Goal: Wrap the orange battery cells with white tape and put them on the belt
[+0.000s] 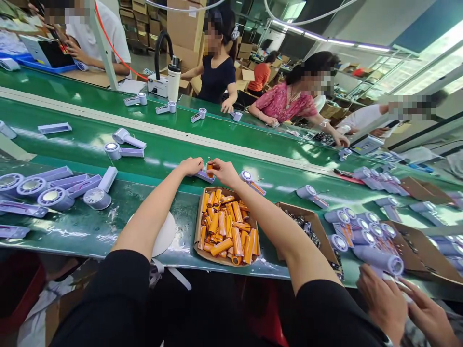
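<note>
- The fingers of my right hand (224, 172) pinch a small orange cell (210, 169) upright over the belt.
- The fingers of my left hand (191, 166) are curled just beside it; I cannot tell what they grip, if anything.
- Under both hands lies a lilac handle (204, 177) on the green belt (162, 142), partly hidden by them.
- Near my right forearm, a fan (246, 176) lies on the belt.
- Closer to me, between my forearms, a box (197, 236) heaped with more orange cells stands on the glossy green bench (125, 231).
- To its right, partly behind my arm, is a carton (324, 233) of dark parts.
- A white disc (167, 236) lies beside my left forearm.
- Lilac fans (56, 197) are piled at the bench's left; others (361, 236) crowd its right, where a neighbour's hands (385, 301) hold one.
- A pale rail (202, 142) runs along the belt, and people sit across from me.
- A white cup (174, 86) stands over there, with stacked boxes (184, 38) behind.
- Tube lights (338, 42) hang above, bright windows to the right.
</note>
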`<state>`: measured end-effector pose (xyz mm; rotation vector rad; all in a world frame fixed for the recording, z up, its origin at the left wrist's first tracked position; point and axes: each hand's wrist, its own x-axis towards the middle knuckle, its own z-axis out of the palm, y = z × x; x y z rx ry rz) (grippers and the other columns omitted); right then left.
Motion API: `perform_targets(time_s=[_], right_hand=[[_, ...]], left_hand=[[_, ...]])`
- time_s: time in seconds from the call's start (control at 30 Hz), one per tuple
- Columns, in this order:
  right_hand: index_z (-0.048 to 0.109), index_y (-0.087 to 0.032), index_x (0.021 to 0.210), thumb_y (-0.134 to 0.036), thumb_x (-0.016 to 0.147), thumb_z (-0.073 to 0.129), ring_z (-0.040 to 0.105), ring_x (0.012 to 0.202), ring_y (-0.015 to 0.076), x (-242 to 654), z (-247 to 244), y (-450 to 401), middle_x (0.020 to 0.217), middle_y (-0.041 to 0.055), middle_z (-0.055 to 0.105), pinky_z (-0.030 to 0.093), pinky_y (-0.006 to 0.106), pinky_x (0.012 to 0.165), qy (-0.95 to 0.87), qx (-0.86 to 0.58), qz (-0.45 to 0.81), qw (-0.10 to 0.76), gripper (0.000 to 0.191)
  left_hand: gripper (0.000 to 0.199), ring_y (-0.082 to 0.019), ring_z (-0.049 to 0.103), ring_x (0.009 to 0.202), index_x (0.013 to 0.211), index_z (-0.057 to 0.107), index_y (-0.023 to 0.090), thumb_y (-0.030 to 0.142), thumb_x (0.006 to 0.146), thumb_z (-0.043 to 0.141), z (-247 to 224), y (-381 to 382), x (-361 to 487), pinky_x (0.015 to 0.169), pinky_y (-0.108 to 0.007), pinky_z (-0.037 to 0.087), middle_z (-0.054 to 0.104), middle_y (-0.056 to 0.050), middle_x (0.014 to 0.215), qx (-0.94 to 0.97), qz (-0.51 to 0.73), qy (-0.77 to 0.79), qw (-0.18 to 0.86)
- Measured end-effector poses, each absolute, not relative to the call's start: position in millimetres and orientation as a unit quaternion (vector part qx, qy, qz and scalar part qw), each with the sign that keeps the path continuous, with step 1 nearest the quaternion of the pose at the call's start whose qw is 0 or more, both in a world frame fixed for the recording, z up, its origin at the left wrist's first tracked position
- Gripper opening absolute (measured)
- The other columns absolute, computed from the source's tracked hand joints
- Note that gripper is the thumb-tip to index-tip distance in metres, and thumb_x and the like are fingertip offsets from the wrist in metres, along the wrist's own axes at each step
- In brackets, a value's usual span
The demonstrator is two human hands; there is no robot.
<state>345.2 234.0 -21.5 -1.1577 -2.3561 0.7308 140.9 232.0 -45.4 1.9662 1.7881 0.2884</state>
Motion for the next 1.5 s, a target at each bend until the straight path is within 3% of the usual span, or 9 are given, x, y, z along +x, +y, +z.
perform_targets(time_s=[0.37, 0.63, 0.73, 0.83, 1.0, 1.1, 1.3, 1.4, 1.5], right_hand=[[0.074, -0.028, 0.141, -0.037, 0.103, 0.069, 0.079, 0.114, 0.033, 347.0, -31.9, 241.2, 0.125, 0.0109, 0.084, 0.055, 0.036, 0.097, -0.91, -0.4, 0.1, -0.039, 0.04], [0.08, -0.017, 0.137, -0.038, 0.102, 0.068, 0.078, 0.119, 0.038, 324.6, -5.0, 245.5, 0.128, 0.0208, 0.082, 0.057, 0.041, 0.099, -0.917, -0.363, 0.062, -0.155, 0.042], [0.076, -0.024, 0.145, -0.038, 0.107, 0.062, 0.076, 0.127, 0.034, 341.6, 24.3, 233.4, 0.141, 0.0132, 0.079, 0.056, 0.041, 0.107, -0.925, -0.345, 0.072, -0.144, 0.042], [0.071, -0.023, 0.152, -0.041, 0.112, 0.055, 0.07, 0.139, 0.0322, 389.5, 44.8, 190.0, 0.154, 0.0117, 0.072, 0.054, 0.045, 0.117, -0.929, -0.356, 0.106, 0.004, 0.047], [0.083, -0.024, 0.127, -0.044, 0.107, 0.065, 0.081, 0.119, 0.0271, 487.9, 39.2, 72.2, 0.127, 0.0088, 0.085, 0.063, 0.043, 0.105, -0.874, -0.337, 0.266, 0.226, 0.034], [0.086, -0.024, 0.111, -0.041, 0.105, 0.069, 0.084, 0.107, 0.0245, 502.9, 25.4, 11.8, 0.113, 0.0072, 0.088, 0.065, 0.035, 0.096, -0.837, -0.317, 0.364, 0.257, 0.025], [0.076, -0.019, 0.136, -0.055, 0.094, 0.084, 0.074, 0.061, 0.0164, 415.6, 1.8, -63.0, 0.088, 0.003, 0.086, 0.058, 0.027, 0.065, -0.771, -0.325, 0.524, 0.158, 0.056], [0.081, -0.019, 0.113, -0.053, 0.103, 0.074, 0.074, 0.066, 0.0157, 367.1, -17.8, -89.0, 0.082, 0.0017, 0.084, 0.054, 0.024, 0.068, -0.816, -0.213, 0.53, 0.084, 0.036], [0.081, -0.02, 0.096, -0.042, 0.114, 0.057, 0.078, 0.079, 0.0176, 346.6, -40.6, -103.4, 0.088, 0.0043, 0.085, 0.051, 0.024, 0.071, -0.879, -0.174, 0.443, -0.001, 0.038]], left_hand=[[0.044, -0.028, 0.069, 0.126, 0.139, 0.067, 0.019, 0.048, 0.107, 0.069, -51.6, 239.7, 159.4, 0.11, -0.054, 0.059, 0.069, -0.012, 0.141, 0.689, 0.116, 0.672, 0.246], [0.044, -0.03, 0.064, 0.135, 0.141, 0.066, 0.021, 0.05, 0.109, 0.06, -32.5, 238.5, 176.9, 0.116, -0.054, 0.053, 0.067, -0.014, 0.146, 0.666, 0.108, 0.697, 0.243], [0.043, -0.038, 0.044, 0.157, 0.147, 0.064, 0.024, 0.041, 0.111, 0.047, -5.4, 215.2, 178.0, 0.124, -0.059, 0.043, 0.057, -0.015, 0.163, 0.659, 0.115, 0.713, 0.21], [0.054, -0.04, 0.026, 0.165, 0.159, 0.055, 0.026, 0.043, 0.109, 0.048, 5.8, 148.3, 153.2, 0.131, -0.064, 0.029, 0.047, -0.013, 0.173, 0.686, 0.133, 0.696, 0.167], [0.062, -0.04, 0.05, 0.151, 0.147, 0.066, 0.031, 0.061, 0.093, 0.071, -34.4, -40.9, 55.7, 0.124, -0.058, 0.043, 0.07, -0.008, 0.153, 0.827, 0.084, 0.537, 0.14], [0.058, -0.045, 0.05, 0.151, 0.148, 0.065, 0.031, 0.043, 0.091, 0.074, -58.3, -129.3, 14.7, 0.116, -0.058, 0.049, 0.064, -0.008, 0.161, 0.831, 0.076, 0.548, 0.059], [0.058, -0.045, 0.055, 0.145, 0.145, 0.061, 0.023, 0.031, 0.091, 0.081, -41.0, -171.5, 69.1, 0.119, -0.061, 0.048, 0.073, -0.016, 0.138, 0.779, 0.233, 0.575, -0.094], [0.054, -0.041, 0.056, 0.144, 0.141, 0.06, 0.027, 0.019, 0.091, 0.08, -32.0, -164.2, 100.3, 0.118, -0.061, 0.049, 0.075, -0.013, 0.131, 0.768, 0.277, 0.563, -0.126], [0.06, -0.04, 0.059, 0.139, 0.143, 0.057, 0.027, 0.015, 0.089, 0.081, -37.4, -155.7, 105.1, 0.113, -0.059, 0.053, 0.074, -0.013, 0.128, 0.761, 0.31, 0.556, -0.126]])
